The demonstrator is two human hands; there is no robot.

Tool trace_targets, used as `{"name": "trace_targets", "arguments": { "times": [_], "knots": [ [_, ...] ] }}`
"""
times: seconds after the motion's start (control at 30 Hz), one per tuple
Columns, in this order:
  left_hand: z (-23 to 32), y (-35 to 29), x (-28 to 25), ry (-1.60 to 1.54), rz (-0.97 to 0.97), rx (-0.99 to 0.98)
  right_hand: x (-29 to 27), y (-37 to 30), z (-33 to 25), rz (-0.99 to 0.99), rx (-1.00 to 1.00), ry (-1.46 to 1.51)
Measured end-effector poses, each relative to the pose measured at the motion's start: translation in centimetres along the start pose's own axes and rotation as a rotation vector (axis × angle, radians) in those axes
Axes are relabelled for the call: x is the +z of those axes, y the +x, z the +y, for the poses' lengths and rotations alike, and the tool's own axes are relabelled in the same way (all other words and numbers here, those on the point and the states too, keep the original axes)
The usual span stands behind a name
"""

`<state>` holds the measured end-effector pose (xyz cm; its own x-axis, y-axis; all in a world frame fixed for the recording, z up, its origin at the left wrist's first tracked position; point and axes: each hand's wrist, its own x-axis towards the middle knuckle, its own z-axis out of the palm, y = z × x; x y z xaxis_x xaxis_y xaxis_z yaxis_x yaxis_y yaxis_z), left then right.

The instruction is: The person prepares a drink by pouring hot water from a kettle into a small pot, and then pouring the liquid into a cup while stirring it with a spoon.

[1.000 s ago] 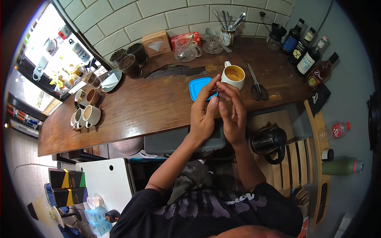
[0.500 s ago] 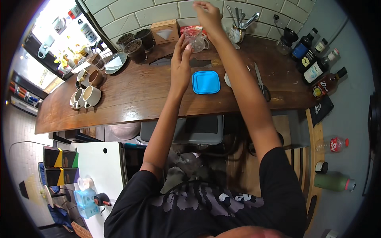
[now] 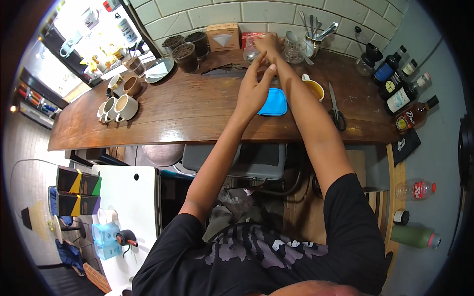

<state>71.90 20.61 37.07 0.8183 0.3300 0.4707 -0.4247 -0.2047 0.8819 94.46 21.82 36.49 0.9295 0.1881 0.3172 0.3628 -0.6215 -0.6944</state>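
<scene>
My left hand (image 3: 256,86) is over the counter, palm inward and fingers stretched out, holding nothing. Its fingertips come close to my right wrist, and the hand partly covers a blue square lid or container (image 3: 274,102). My right hand (image 3: 268,44) reaches farther back, by the wall. Its fingers look bent but are too small and blurred to show whether they grip anything. A clear glass vessel (image 3: 251,54) is just left of it, in front of a red box (image 3: 246,38). More clear glassware (image 3: 295,53) stands to its right.
Right of my forearm are a white cup, yellowish inside (image 3: 314,90), and scissors (image 3: 337,116). A metal holder of spoons (image 3: 312,45) stands behind. Bottles (image 3: 401,98) line the right. Leftward are a brown carton (image 3: 223,37), dark-filled cups (image 3: 186,56) and mugs (image 3: 126,107).
My right hand has come down from in front of the wall tiles toward the glassware. My left hand has drawn back from the clear glass. The view has shifted, and the yellowish cup now shows more.
</scene>
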Motion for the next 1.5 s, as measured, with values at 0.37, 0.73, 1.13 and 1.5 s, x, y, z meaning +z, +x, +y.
{"name": "trace_targets", "arguments": {
  "times": [0.37,0.73,1.13,1.5],
  "knots": [
    [0.3,-3.5,-3.7,0.079,0.069,-0.068,1.6,1.5,2.1,0.069,-0.046,0.029],
    [-3.0,-6.7,-5.1,0.294,0.071,-0.076,0.3,-0.2,1.9,0.654,-0.445,0.190],
    [-7.1,-9.4,-5.9,0.894,-0.161,0.219,-15.4,-23.9,-2.9,0.314,-0.461,1.034],
    [-6.4,-9.2,-5.7,0.882,-0.147,0.244,-7.9,-29.3,8.5,0.054,-0.155,0.005]
  ]
}}
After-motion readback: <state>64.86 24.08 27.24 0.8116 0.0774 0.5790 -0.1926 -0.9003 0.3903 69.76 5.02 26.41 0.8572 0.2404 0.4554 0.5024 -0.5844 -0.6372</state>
